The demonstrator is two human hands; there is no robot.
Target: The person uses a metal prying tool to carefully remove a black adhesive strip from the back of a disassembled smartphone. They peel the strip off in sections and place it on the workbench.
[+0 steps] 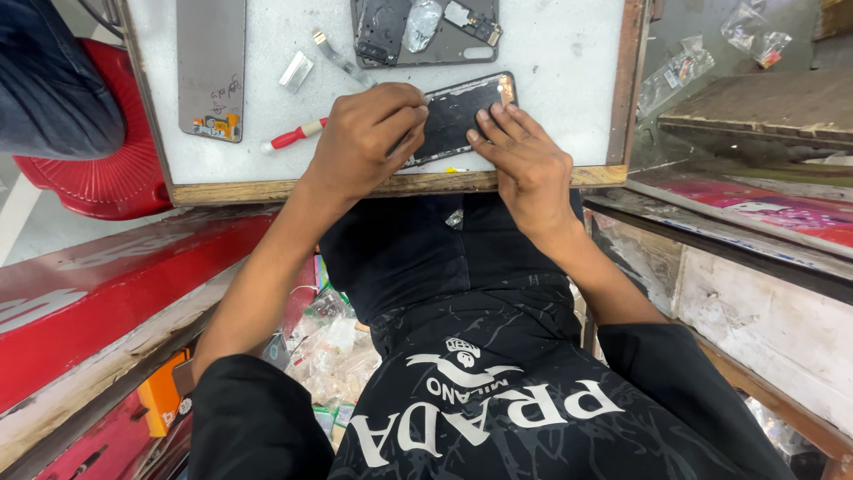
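Phone (pixel 458 116), a dark slab with a cracked-looking face, is lying at the near edge of the tabletop (pixel 569 62), tilted so its far right corner is pointing away; both hands are working on it. Left hand (pixel 364 142) is curling over the phone's left end, fingers bunched together and pressing down on the edge; whether it is pinching a tool there is hidden by the knuckles. Right hand (pixel 529 164) is lying flat on the phone's right half, fingers (pixel 498 124) spread a little and pushing down on the glass. Screwdriver (pixel 293 136) with a red handle is resting just left of the left hand, touching nothing else; a small metal piece (pixel 296 71) is sitting farther off, beside a thin strip (pixel 338 58). Grey panel (pixel 211 67) is lying at the far left of the tabletop; an opened phone body (pixel 426 31) is sitting at the far edge, well apart from the hands. Red stool (pixel 107 169) is standing left of the tabletop.
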